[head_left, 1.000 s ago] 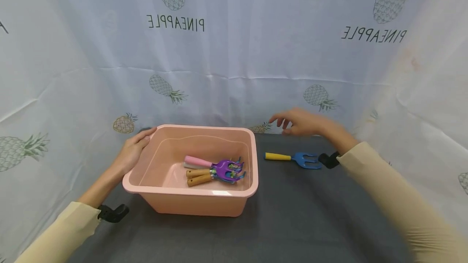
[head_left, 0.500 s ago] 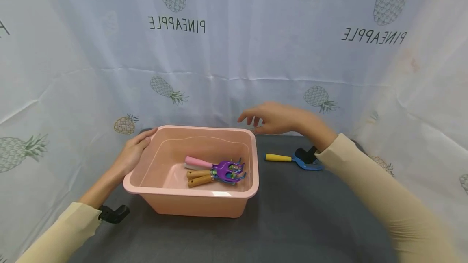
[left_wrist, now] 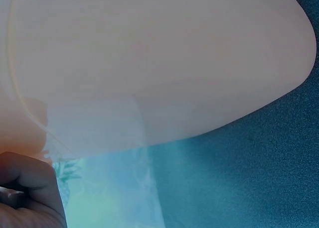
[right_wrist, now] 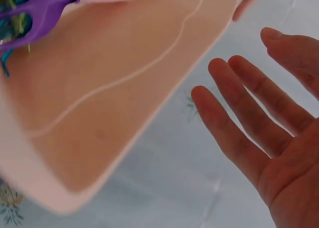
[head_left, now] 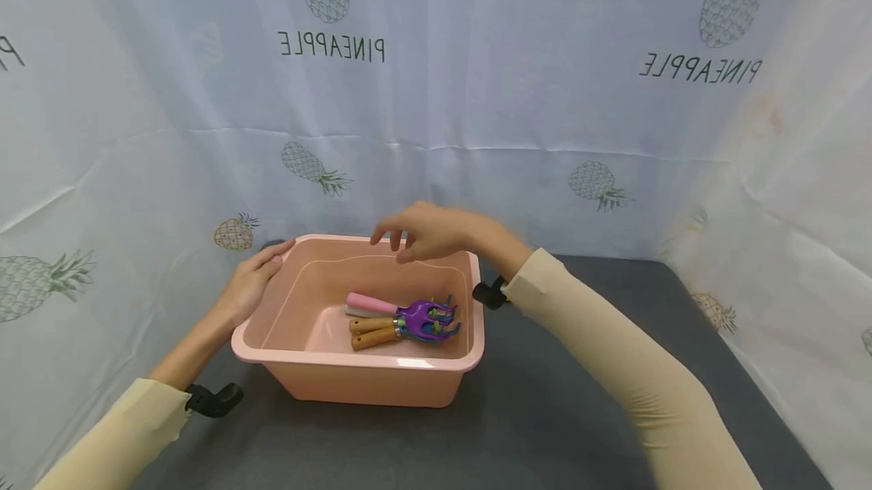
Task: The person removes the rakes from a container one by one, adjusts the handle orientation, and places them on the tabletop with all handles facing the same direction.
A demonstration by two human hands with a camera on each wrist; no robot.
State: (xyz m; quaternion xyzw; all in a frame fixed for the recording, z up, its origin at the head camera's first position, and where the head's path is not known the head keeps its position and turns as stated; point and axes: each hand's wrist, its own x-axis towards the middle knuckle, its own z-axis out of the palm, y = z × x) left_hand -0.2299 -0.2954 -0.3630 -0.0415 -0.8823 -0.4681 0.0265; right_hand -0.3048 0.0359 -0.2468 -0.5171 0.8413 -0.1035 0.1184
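Note:
A pink plastic basin [head_left: 354, 384] stands on the dark table, and my left hand [head_left: 249, 285] grips its left rim. In the left wrist view, curled fingers [left_wrist: 30, 175] show beside the basin's wall. My right hand [head_left: 432, 232] hovers over the basin's back rim, fingers spread and holding nothing; the right wrist view shows the bare palm [right_wrist: 294, 173]. Inside the basin lies a small pile of hand tools. On top is a purple garden fork [head_left: 417, 317] with a pink handle. Two wooden handles [head_left: 373, 331] stick out beside it, their heads mostly covered by the purple fork.
The dark cloth-covered table [head_left: 545, 391] reaches past the basin to the right, where its edge slants along a white curtain. More pineapple-print curtain [head_left: 477, 96] hangs close behind the basin. The right wrist and sleeve [head_left: 586, 323] cover the place of a yellow-handled blue fork.
My right hand has swept left from above the blue fork to over the basin's back rim, empty throughout. The forearm now hides that fork. My left hand has stayed on the rim.

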